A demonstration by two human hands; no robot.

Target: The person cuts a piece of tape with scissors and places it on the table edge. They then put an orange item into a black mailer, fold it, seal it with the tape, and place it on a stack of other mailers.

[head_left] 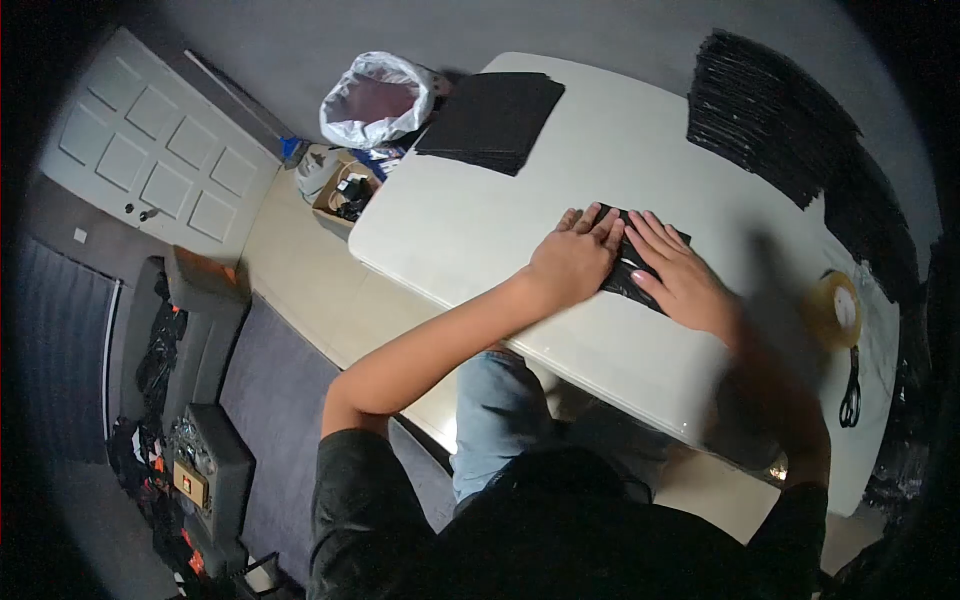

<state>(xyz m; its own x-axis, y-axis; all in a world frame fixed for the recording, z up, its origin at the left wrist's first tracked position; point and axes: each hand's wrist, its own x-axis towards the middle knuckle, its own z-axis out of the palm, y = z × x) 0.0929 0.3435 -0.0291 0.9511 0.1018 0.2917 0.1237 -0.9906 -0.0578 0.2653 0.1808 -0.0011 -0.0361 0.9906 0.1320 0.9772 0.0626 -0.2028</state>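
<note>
My left hand point(580, 258) lies flat with its fingers stretched out on a small, shiny black plastic packet point(630, 285). Beside it, my right hand point(680, 280) presses on the packet's right part, fingers straight and thumb apart. Both hands cover much of the packet, which rests on the white table point(590, 130). Further back on the left of the tabletop is a neat stack of flat black sheets point(490, 120). Along the far right edge, many shiny black packets point(760, 115) are piled in overlapping rows.
A roll of clear yellowish tape point(842, 308) and black-handled scissors point(850, 395) are on the table's right side. Beyond the left edge stand a bin with a white liner point(375, 105) and a cardboard box point(335, 210). A grey sofa point(210, 330) lies further left, near a white door point(160, 150).
</note>
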